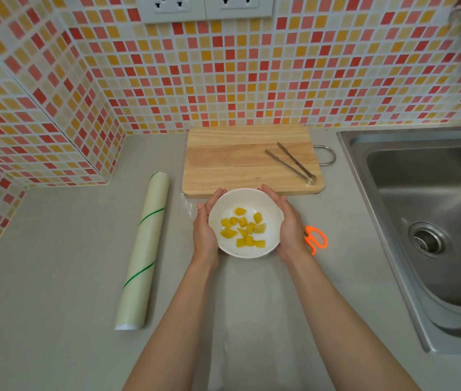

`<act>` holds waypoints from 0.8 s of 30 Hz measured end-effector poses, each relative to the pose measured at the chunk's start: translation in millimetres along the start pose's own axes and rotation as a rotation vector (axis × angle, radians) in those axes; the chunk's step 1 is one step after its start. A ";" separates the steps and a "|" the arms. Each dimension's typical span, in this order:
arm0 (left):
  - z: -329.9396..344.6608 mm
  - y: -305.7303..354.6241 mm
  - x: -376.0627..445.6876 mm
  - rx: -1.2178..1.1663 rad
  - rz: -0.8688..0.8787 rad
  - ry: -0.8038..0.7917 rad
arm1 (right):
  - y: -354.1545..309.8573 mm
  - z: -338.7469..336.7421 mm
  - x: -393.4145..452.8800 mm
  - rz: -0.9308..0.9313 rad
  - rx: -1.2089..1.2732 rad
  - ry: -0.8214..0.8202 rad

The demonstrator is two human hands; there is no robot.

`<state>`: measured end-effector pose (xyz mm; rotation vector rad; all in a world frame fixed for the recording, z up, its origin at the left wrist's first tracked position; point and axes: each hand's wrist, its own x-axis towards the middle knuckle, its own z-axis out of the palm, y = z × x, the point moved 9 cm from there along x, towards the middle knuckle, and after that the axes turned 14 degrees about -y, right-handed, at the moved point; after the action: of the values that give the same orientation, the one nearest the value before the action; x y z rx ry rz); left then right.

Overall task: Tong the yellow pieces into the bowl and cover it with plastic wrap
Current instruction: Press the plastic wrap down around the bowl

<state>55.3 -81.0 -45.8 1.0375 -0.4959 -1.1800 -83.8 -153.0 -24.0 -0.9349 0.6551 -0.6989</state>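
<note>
A white bowl (271,210) stands on the grey counter just in front of the wooden cutting board (232,159). Several yellow pieces (243,228) lie inside it. My left hand (205,232) cups the bowl's left side and my right hand (289,227) cups its right side. A clear sheet of plastic wrap (251,320) lies flat on the counter around the bowl and stretches toward me between my forearms. I cannot tell whether any wrap covers the bowl's mouth. Metal tongs (291,162) rest on the right part of the board. The roll of plastic wrap (144,249) lies at the left.
Orange scissors (318,239) lie right beside my right hand. A steel sink (435,221) fills the right side. A tiled wall runs along the back and juts out at the left. Wall sockets (206,7) sit above the board.
</note>
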 end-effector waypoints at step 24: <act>0.0 23.7 -12.9 0.399 -0.047 0.083 | -7.8 -2.1 -1.2 0.041 -0.233 -0.014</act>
<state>62.9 -68.6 -23.1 1.4408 -0.6602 -1.0972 -88.1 -156.3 -17.9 -1.1361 0.7519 -0.5870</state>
